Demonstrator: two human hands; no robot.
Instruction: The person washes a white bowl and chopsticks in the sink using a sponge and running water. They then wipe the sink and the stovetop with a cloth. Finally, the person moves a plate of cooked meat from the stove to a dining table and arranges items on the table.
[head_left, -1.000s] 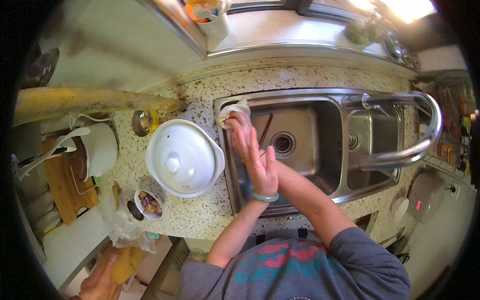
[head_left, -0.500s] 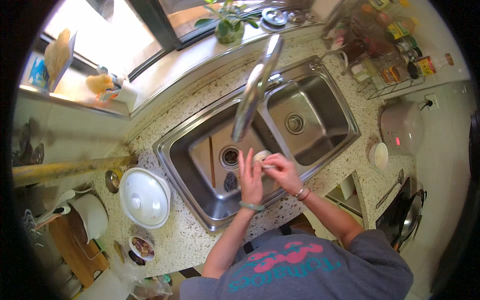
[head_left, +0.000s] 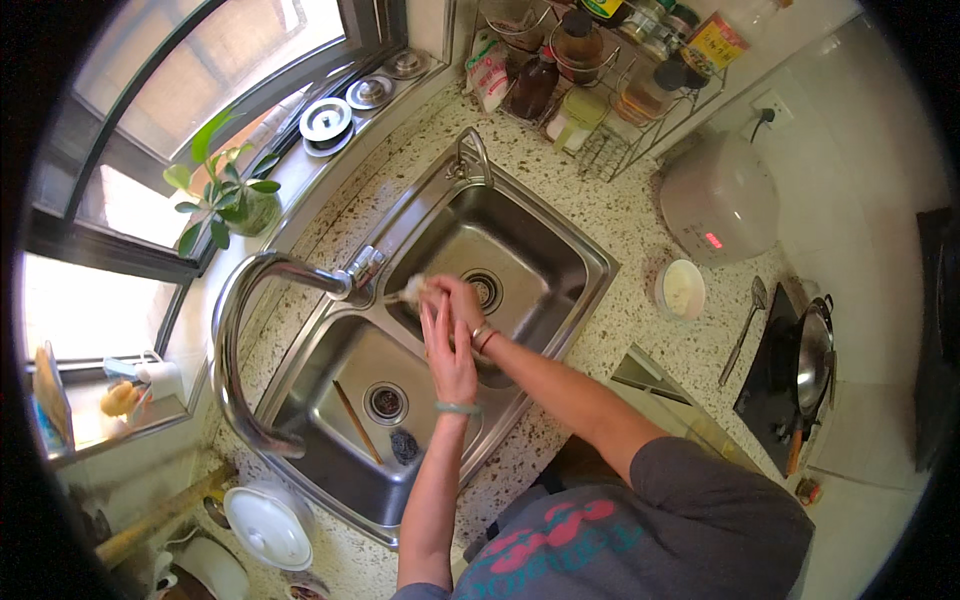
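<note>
My left hand (head_left: 449,362) is held flat with its fingers stretched out, close against my right hand, over the divider of the double steel sink (head_left: 590,290). My right hand (head_left: 462,303) is closed around a small whitish thing (head_left: 413,291), blurred and partly covered by the fingers; its kind cannot be told. In the left basin a thin brown stick (head_left: 357,421) lies beside the drain (head_left: 385,403). A dark scouring pad (head_left: 404,446) rests near it. The right basin's drain (head_left: 484,291) shows behind my right hand.
The tall curved faucet (head_left: 222,340) arches over the left basin. A white lidded pot (head_left: 268,527) stands left of the sink. On the right are a white bowl (head_left: 681,290), a rice cooker (head_left: 718,195), a spatula (head_left: 745,330) and a wok (head_left: 812,365). A bottle rack (head_left: 610,85) stands behind.
The view has swung to the right. My hands have moved from the left basin to the divider and right basin, with the whitish thing still in my right hand.
</note>
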